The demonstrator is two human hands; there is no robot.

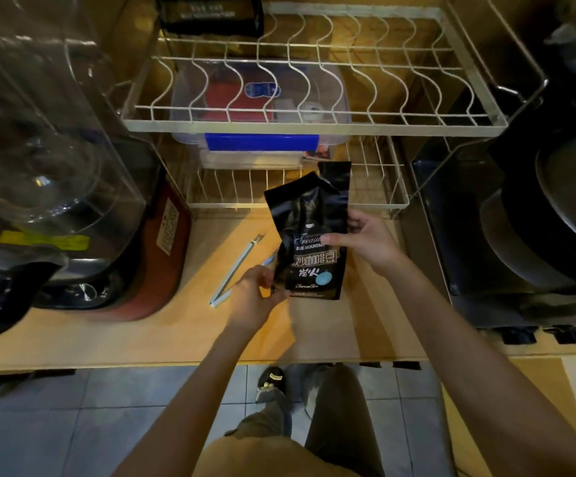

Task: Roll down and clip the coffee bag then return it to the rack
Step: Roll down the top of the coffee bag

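A black coffee bag [309,235] with white lettering stands upright over the wooden counter, its top unrolled and creased. My left hand [257,292] grips its lower left corner. My right hand [369,241] holds its right edge at mid height, thumb across the front. A long pale blue bag clip [236,270] lies open on the counter just left of the bag, partly behind my left hand. The white wire rack [314,123] stands behind, with a lower wire shelf [297,203] right behind the bag.
A second black bag [211,15] sits at the rack's top left. A clear box with a blue lid [262,142] sits inside the rack. A glass-jug appliance [56,201] stands left, black pans [537,235] right. The counter edge [211,363] runs below.
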